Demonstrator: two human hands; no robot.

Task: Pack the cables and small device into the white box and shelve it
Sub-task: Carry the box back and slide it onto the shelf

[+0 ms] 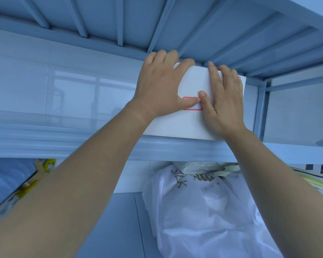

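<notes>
Both left hand (160, 86) and right hand (224, 107) press straight fingers (213, 75) on the red-labelled white box (190, 123).

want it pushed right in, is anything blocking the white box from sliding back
Nothing visible blocks the white box on the shelf; left hand and right hand press its front. Behind it is hidden.

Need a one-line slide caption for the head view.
Left hand and right hand press against the white box resting on the blue shelf, above a white plastic bag.
</notes>
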